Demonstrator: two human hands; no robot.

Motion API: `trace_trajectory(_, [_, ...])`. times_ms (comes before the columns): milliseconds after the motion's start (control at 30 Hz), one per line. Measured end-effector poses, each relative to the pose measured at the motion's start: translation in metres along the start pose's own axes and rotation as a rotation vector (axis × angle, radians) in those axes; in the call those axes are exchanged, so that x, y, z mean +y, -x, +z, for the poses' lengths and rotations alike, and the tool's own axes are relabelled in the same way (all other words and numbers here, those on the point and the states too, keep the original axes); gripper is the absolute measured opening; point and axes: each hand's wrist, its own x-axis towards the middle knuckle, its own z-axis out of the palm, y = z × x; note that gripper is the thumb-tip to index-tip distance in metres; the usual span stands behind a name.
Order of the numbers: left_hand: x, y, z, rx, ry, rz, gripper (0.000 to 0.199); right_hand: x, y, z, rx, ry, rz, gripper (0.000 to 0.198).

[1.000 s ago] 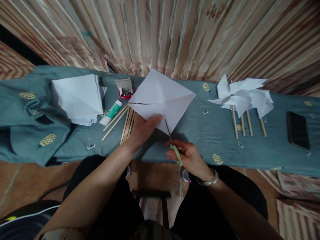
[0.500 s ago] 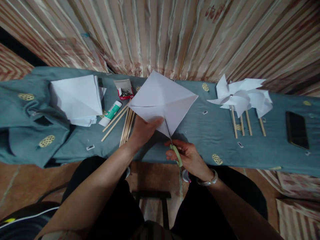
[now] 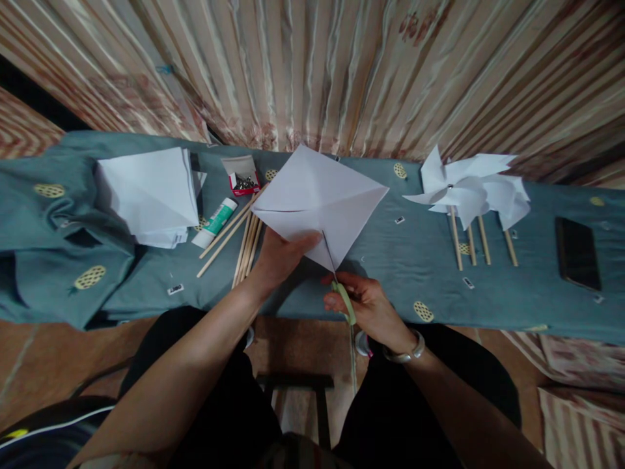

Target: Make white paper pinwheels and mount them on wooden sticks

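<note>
A square sheet of white paper (image 3: 319, 189) with diagonal creases is held up, one corner toward me. My left hand (image 3: 283, 257) grips its lower left edge, thumb on top and the other fingers hidden beneath. A slit runs inward from the sheet's left corner. My right hand (image 3: 364, 299) is closed around the light green handles of a pair of scissors (image 3: 346, 301). Their blades lie along the crease from the near corner, with the tip close to my left thumb. Wooden sticks (image 3: 248, 246) lie beside my left hand.
White paper pinwheels (image 3: 466, 185) on sticks lie to the right, with a dark phone (image 3: 579, 253) beyond them. At the left are a paper stack (image 3: 149, 192), a glue stick (image 3: 215, 221) and an open box of metal pins (image 3: 244, 181). A striped curtain (image 3: 312, 71) hangs behind the cloth-covered table (image 3: 381, 254).
The paper's far corner has dipped slightly toward me. Both hands keep nearly the same place, and the scissors still sit at the near corner.
</note>
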Motion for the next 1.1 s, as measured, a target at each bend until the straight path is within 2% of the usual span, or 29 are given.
trace_trajectory(367, [-0.0006,0.0021,0.0015,-0.013,0.058,-0.045,0.046,0.0013,-0.0016,0.0025,0.042,-0.038,0.049,0.047])
trace_trajectory(633, [-0.0036,0.0041,0.0014,-0.022,0.031,-0.067,0.046,0.0027,-0.0025,0.0008,0.027,-0.023,-0.014,0.035])
trace_trajectory(867, [-0.0047,0.0037,0.0032,-0.011,0.075,-0.099,0.042,0.0019,-0.0037,0.0038,0.046,-0.094,0.043,0.044])
trace_trajectory(1100, [-0.0059,0.0054,0.0060,-0.016,0.139,-0.102,0.043,0.0042,-0.0025,0.0016,0.037,-0.092,0.018,0.043])
